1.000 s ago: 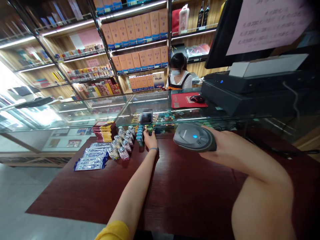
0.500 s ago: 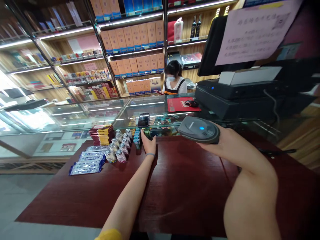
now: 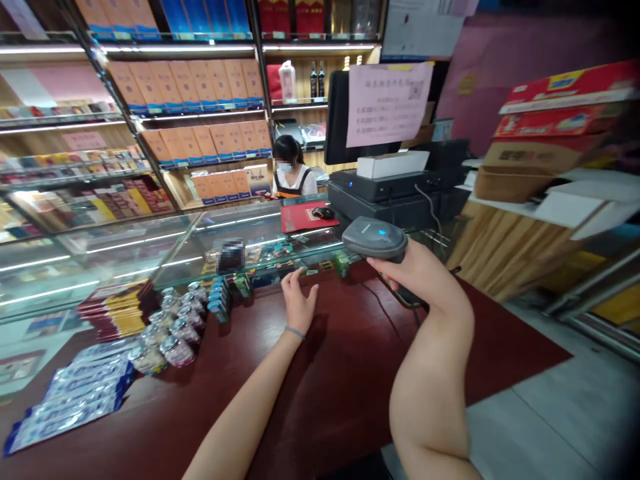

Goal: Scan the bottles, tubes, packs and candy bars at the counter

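Observation:
My right hand [image 3: 407, 270] grips a dark grey barcode scanner [image 3: 375, 235] with a blue light on top, held above the counter. A small green box [image 3: 341, 264] stands below and left of the scanner, by the glass edge. My left hand [image 3: 300, 300] hovers over the bare wood, fingers apart, holding nothing. To its left, another small green box [image 3: 243, 285] stands beside a row of small teal boxes [image 3: 219, 300]. Further left are several glass jars [image 3: 177, 349] with silvery lids, a stack of dark red and yellow packets [image 3: 120, 310] and overlapping blue-and-white packets [image 3: 80, 387].
The dark red tabletop [image 3: 320, 393] meets a glass display counter [image 3: 173, 250]. A blurred phone-like object [image 3: 231, 255], a mouse [image 3: 323, 213] on a red mat [image 3: 297, 217], and a monitor [image 3: 340, 120] stand beyond. A person [image 3: 293, 177] sits behind; cartons [image 3: 545, 153] are stacked right.
The view has turned right. My left hand has let go of a green box beside the teal row and moved right. My right hand keeps the scanner.

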Tool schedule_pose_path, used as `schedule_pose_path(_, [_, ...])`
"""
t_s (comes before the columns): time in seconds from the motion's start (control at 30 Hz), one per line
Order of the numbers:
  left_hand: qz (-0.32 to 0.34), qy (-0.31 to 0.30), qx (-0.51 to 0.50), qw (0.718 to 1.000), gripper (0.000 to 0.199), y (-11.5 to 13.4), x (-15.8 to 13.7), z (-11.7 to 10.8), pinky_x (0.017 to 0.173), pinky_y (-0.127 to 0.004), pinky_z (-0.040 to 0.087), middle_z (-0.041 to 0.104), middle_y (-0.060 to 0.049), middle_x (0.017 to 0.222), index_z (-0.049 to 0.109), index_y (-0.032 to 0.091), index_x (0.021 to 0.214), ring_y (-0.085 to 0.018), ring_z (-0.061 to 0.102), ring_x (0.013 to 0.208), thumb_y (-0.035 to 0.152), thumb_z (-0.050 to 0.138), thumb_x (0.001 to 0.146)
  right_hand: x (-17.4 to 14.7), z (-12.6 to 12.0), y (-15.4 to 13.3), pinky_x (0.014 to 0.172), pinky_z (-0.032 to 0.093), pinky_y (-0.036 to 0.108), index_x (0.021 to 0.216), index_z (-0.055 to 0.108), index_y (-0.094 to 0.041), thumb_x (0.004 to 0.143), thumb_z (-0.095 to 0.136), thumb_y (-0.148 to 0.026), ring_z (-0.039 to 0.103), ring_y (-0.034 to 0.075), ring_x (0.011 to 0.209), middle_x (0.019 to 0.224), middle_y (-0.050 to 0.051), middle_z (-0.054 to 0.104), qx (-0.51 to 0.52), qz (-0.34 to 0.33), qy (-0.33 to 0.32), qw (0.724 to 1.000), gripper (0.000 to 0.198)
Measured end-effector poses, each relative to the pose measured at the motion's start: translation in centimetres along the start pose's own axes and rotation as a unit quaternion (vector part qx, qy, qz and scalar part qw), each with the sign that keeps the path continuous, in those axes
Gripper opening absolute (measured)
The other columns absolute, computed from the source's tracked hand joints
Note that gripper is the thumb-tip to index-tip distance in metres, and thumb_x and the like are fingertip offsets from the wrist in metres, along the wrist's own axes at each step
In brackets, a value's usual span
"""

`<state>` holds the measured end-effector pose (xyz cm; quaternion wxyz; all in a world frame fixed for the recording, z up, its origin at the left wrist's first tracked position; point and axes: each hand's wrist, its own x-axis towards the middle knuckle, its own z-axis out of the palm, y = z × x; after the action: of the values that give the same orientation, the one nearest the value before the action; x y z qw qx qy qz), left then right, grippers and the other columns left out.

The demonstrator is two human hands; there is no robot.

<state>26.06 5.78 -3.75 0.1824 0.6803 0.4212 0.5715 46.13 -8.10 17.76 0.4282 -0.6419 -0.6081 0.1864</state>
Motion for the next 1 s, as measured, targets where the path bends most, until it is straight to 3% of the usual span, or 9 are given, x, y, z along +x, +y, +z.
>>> schedule_pose_path(0.23, [-0.041, -0.094, -0.07, 0.992, 0.067, 1.0, 0.9, 8.6, 0.111, -0.046, 0.047, 0.042, -0.012, 0.131, 0.052, 0.026, 0.146, -0.023, 0.057, 0.117, 0.016, 0.071, 0.082, -0.2, -1.4, 1.8, 0.052, 0.044, 0.028, 0.088, 0.059, -0.023, 0.084, 0.068, -0.041, 0.056, 0.016, 0.046, 0.056, -0.006, 0.059, 0.036, 0.021, 0.028, 0.999, 0.02])
schedule_pose_path(0.4, [-0.017, -0.121, -0.04, 0.992, 0.072, 0.9, 2.0, 11.4, 0.115, -0.049, 0.043, 0.039, -0.012, 0.135, 0.053, 0.027, 0.148, -0.023, 0.058, 0.116, 0.007, 0.067, 0.081, -0.1, -1.7, 2.2, 0.052, 0.045, 0.027, 0.088, 0.061, -0.021, 0.085, 0.068, -0.041, 0.056, 0.014, 0.046, 0.059, -0.004, 0.062, 0.045, 0.02, 0.037, 0.998, 0.021])
schedule_pose_path(0.57, [0.035, -0.124, -0.005, 0.992, 0.058, 1.0, 1.9, 11.6, 0.114, -0.049, 0.044, 0.042, -0.012, 0.138, 0.063, 0.026, 0.138, -0.026, 0.056, 0.119, 0.006, 0.062, 0.083, 0.0, -1.8, 2.7, 0.052, 0.046, 0.028, 0.088, 0.061, -0.021, 0.085, 0.067, -0.042, 0.057, 0.015, 0.045, 0.058, -0.003, 0.062, 0.038, 0.011, 0.036, 0.999, 0.022])
schedule_pose_path(0.77, [0.046, -0.09, -0.018, 0.995, 0.024, 2.0, 1.1, 11.3, 0.113, -0.049, 0.043, 0.047, -0.013, 0.127, 0.072, 0.02, 0.102, -0.027, 0.054, 0.121, 0.008, 0.068, 0.082, 0.0, -1.7, 2.3, 0.051, 0.045, 0.027, 0.087, 0.06, -0.021, 0.084, 0.068, -0.041, 0.056, 0.015, 0.046, 0.059, -0.003, 0.062, 0.047, 0.017, 0.036, 0.998, 0.022])
schedule_pose_path(0.9, [-0.004, -0.092, -0.077, 0.993, 0.021, 3.1, 0.7, 10.3, 0.113, -0.049, 0.041, 0.053, -0.01, 0.116, 0.067, 0.02, 0.091, -0.028, 0.053, 0.124, 0.01, 0.077, 0.075, -0.2, -1.6, 1.9, 0.051, 0.044, 0.028, 0.083, 0.059, -0.023, 0.084, 0.068, -0.042, 0.056, 0.016, 0.046, 0.054, -0.004, 0.059, 0.038, 0.019, 0.034, 0.999, 0.021])
schedule_pose_path(1.0, [-0.099, -0.086, -0.212, 0.968, 0.024, 3.6, 0.2, 8.1, 0.103, -0.041, 0.049, 0.059, -0.008, 0.109, 0.064, 0.02, 0.097, -0.023, 0.06, 0.11, 0.021, 0.079, 0.079, -0.1, -1.4, 1.7, 0.051, 0.044, 0.029, 0.082, 0.058, -0.024, 0.083, 0.069, -0.044, 0.057, 0.017, 0.047, 0.053, -0.004, 0.059, 0.024, 0.021, 0.035, 0.999, 0.023])
